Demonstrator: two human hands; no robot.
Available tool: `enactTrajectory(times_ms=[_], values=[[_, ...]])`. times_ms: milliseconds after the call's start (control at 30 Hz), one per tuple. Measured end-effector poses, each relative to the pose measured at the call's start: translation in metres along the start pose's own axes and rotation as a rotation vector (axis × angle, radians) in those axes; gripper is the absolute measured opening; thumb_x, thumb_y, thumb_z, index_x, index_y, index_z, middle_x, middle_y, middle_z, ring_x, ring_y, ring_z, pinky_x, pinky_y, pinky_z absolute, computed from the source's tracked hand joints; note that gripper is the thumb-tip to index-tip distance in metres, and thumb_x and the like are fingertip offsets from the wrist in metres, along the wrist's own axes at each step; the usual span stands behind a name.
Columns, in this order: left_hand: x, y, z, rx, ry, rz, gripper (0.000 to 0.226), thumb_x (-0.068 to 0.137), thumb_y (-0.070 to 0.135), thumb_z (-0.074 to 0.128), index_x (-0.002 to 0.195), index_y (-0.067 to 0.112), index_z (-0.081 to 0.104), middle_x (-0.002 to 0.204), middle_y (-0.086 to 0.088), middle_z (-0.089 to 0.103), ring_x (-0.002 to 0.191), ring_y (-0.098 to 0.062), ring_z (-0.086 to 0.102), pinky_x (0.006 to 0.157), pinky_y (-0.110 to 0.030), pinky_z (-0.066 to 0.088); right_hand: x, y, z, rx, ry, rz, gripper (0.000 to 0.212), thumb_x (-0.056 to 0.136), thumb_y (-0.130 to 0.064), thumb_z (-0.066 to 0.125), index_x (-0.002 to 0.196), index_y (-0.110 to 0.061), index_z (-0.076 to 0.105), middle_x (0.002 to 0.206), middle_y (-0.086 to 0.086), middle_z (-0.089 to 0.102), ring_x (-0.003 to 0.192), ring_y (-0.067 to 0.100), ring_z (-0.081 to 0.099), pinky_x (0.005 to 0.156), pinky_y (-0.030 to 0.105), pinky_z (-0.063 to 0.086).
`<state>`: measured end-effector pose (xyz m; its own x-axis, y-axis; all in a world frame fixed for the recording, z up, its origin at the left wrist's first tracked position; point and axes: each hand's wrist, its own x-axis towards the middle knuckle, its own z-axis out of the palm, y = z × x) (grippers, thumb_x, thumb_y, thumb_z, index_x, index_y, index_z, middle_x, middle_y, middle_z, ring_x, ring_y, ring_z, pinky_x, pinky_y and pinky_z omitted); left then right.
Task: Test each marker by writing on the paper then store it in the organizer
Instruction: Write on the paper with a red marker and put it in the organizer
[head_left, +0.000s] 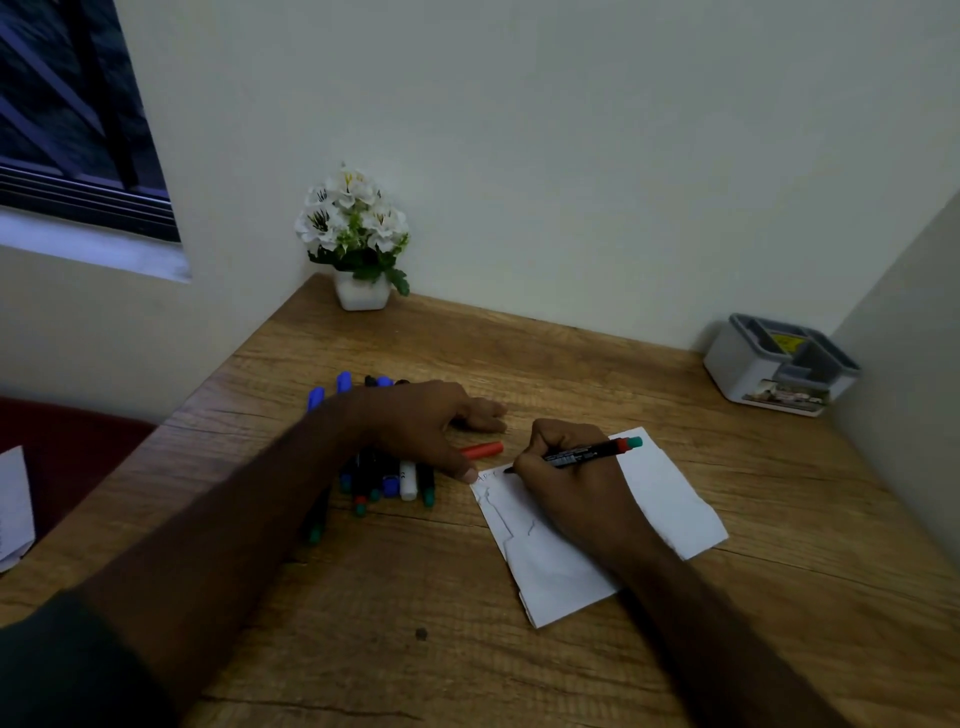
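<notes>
Your right hand (566, 483) holds marker (587, 454), tip on paper (670, 499) top left. Left hand (426, 426) flat, thumb pins corner. Press soft, short line. Organizer (779, 364) far right.

We see a black marker (582, 456) with a red band and green end, tilted low, its tip touching the upper left corner of the paper (670, 499). The paper is white, creased and torn-edged, lying flat on the wood at about 4 o'clock from the marker pile (387, 480). That pile holds blue, black, green-ended and white markers, heaped together. A red cap (484, 449) lies between pile and paper. The grey-and-white organizer (779, 364) stands upright at 2 o'clock, well apart, its compartments open.
</notes>
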<state>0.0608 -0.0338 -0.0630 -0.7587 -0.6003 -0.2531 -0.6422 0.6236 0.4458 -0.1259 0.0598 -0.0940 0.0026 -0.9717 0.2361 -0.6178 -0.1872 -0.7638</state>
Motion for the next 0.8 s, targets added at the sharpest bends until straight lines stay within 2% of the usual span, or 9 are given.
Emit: enactTrajectory(times_ms=[233,400,533,667,800], values=[[0.0006,-0.0018,0.0008,0.004,0.005,0.006,0.072,0.087,0.039,0.067,0.149,0.029,0.033,0.160,0.013,0.017,0.144,-0.010,0.022,0.106,-0.020,0.015,0.0010,0.0017,0.0015,0.013,0.004,-0.008,0.023,0.084,-0.010,0.063,0.063,-0.009,0.055,0.064,0.003,0.059,0.058,0.005,0.051,0.052,0.021,0.038],[0.0018,-0.0032,0.0016,0.015,0.012,-0.005,0.072,0.086,0.043,0.068,0.148,0.032,0.033,0.160,0.011,0.020,0.143,-0.013,0.024,0.108,-0.023,0.018,0.0022,0.0032,0.0030,-0.011,0.009,0.003,0.021,0.084,-0.010,0.063,0.064,-0.009,0.057,0.064,0.003,0.060,0.058,0.006,0.052,0.052,0.024,0.039],[0.0013,-0.0032,0.0018,0.017,0.004,-0.003,0.072,0.086,0.043,0.067,0.148,0.033,0.032,0.159,0.016,0.017,0.143,-0.012,0.022,0.107,-0.024,0.017,0.0011,0.0030,0.0011,0.017,0.045,0.027,0.024,0.084,-0.008,0.063,0.062,-0.012,0.056,0.062,-0.003,0.060,0.058,0.005,0.053,0.051,0.017,0.039],[0.0004,-0.0017,0.0012,0.025,0.001,-0.001,0.072,0.086,0.042,0.067,0.148,0.031,0.032,0.160,0.014,0.017,0.144,-0.013,0.022,0.112,-0.027,0.018,-0.0001,0.0010,0.0019,-0.006,0.028,0.024,0.023,0.084,-0.009,0.064,0.062,-0.009,0.056,0.062,0.004,0.060,0.056,0.004,0.051,0.051,0.019,0.037],[0.0003,-0.0002,0.0007,0.031,0.000,-0.004,0.071,0.088,0.040,0.065,0.149,0.030,0.031,0.160,0.014,0.015,0.144,-0.011,0.020,0.103,-0.020,0.014,0.0008,0.0021,-0.0001,-0.013,0.019,0.046,0.024,0.084,-0.012,0.064,0.063,-0.007,0.055,0.062,0.005,0.059,0.057,0.005,0.051,0.051,0.022,0.038]])
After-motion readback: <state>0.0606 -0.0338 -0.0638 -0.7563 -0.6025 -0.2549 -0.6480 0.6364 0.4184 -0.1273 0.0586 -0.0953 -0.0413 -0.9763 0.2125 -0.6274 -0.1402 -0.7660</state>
